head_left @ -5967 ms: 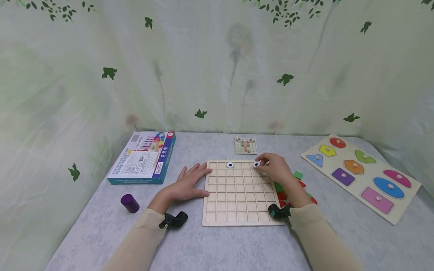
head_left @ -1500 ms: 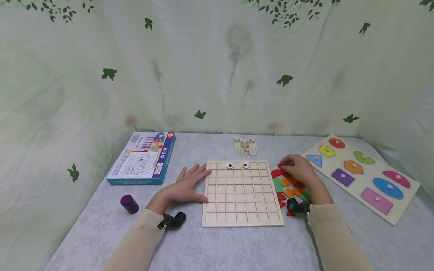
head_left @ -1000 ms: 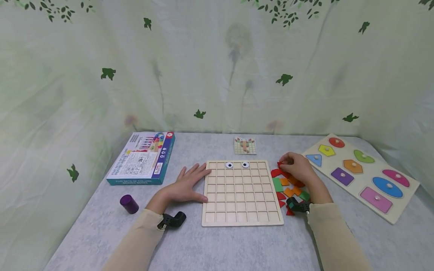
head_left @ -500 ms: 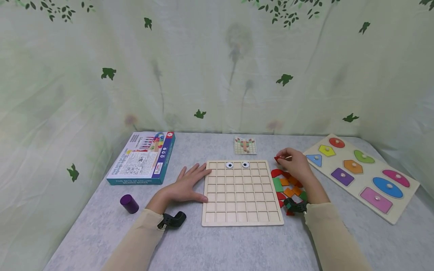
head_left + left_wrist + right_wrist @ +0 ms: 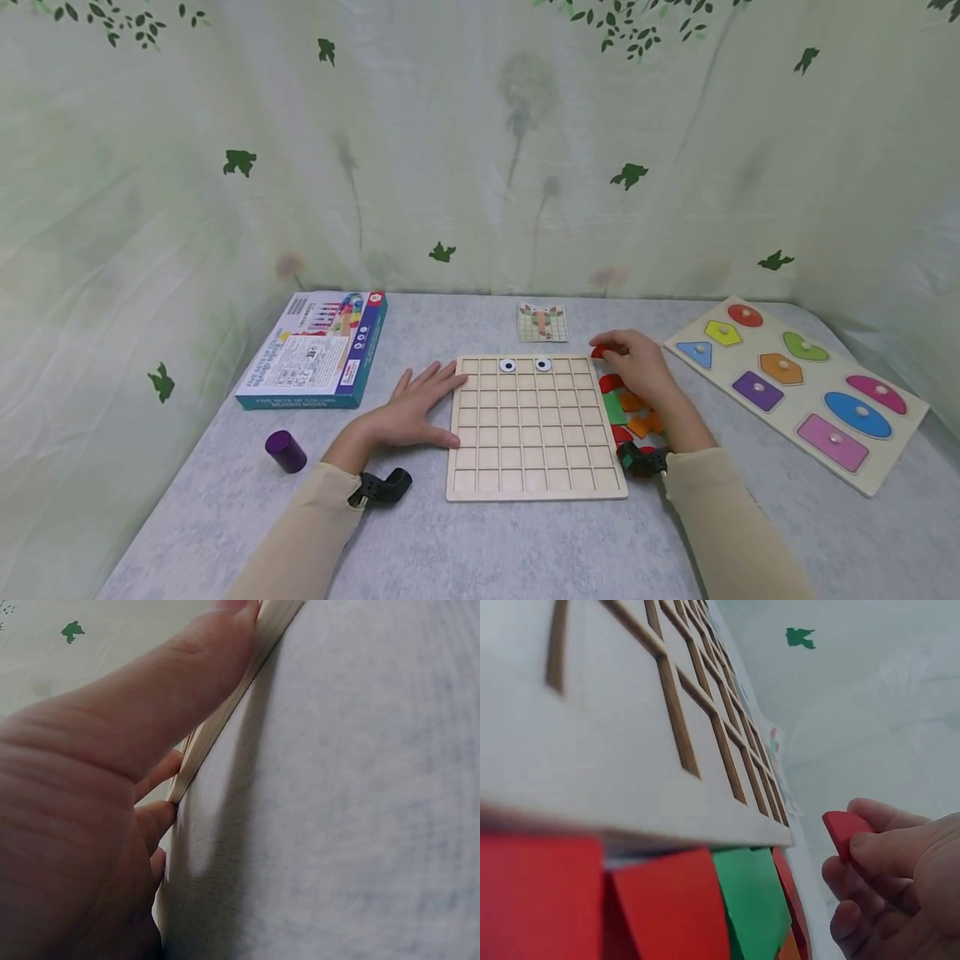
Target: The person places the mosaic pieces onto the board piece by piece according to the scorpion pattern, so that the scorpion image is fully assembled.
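Observation:
Pinched between the thumb and forefinger of my right hand [image 5: 641, 367] is a small red wooden piece [image 5: 844, 831] with a curved edge. In the head view it is at the far right corner of the wooden grid board [image 5: 532, 458]. Two round eye pieces [image 5: 507, 366] sit in the board's far row, with a gap between them. My left hand [image 5: 412, 410] rests at the board's left edge, fingers spread; in the left wrist view its thumb [image 5: 187, 667] lies along the board's side. Under my right forearm, red, green [image 5: 754, 896] and orange pieces lie beside the board, partly hidden.
Behind the board lies a small picture card [image 5: 542, 323] with a gridded animal pattern. A flat box [image 5: 315, 350] and a purple cylinder [image 5: 286, 451] stand at the left. On the right lies a knobbed shape puzzle board [image 5: 802, 400].
Earlier, my right hand had the second eye piece at the far row; that eye now sits nearer the first. The hand then picked a red piece from the pile and moved left toward the board's corner.

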The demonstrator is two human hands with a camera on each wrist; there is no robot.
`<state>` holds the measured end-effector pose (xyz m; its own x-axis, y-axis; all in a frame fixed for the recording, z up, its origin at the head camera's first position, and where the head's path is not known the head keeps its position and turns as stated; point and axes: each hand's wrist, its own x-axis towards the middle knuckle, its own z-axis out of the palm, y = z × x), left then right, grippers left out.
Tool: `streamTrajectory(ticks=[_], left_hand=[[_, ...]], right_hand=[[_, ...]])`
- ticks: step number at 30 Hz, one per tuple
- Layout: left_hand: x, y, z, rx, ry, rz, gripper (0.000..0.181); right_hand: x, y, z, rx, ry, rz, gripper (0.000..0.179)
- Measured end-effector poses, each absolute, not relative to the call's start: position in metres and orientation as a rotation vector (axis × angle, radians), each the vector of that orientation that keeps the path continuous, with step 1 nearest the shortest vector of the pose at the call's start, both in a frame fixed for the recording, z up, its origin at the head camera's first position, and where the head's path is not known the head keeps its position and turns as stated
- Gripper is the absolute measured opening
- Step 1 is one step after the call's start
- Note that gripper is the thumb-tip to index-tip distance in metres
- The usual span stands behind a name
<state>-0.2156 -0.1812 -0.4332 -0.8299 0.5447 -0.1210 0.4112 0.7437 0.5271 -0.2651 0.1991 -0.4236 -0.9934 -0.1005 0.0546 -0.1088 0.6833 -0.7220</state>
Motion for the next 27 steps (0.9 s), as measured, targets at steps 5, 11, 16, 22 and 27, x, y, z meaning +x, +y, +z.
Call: streamTrajectory(ticks=[5, 11, 16, 22, 27], left_hand=[[-0.216, -0.181, -0.435, 0.743, 2.675, 0.719, 0.1], [-0.216, -0.18, -0.436, 0.75, 2.68, 0.719, 0.1], [-0.216, -0.181, -0.435, 0.742, 2.683, 0.71, 0.101], [-0.216, -0.181, -0.434, 0.749, 2.683, 0.707, 0.101], [-0.217, -0.181, -0.434, 0.76, 2.682, 0.711, 0.1]], right_hand=[[-0.266, 0.19, -0.425, 0.171, -2.882, 1.272, 0.025], [-0.264, 0.182, -0.427, 0.211, -2.857, 1.263, 0.022], [-0.261, 0.175, -0.427, 0.317, -2.823, 1.219, 0.023], [-0.261, 0.166, -0.426, 0.366, -2.818, 1.183, 0.024], [-0.262, 0.162, -0.429, 0.356, -2.856, 1.157, 0.022]])
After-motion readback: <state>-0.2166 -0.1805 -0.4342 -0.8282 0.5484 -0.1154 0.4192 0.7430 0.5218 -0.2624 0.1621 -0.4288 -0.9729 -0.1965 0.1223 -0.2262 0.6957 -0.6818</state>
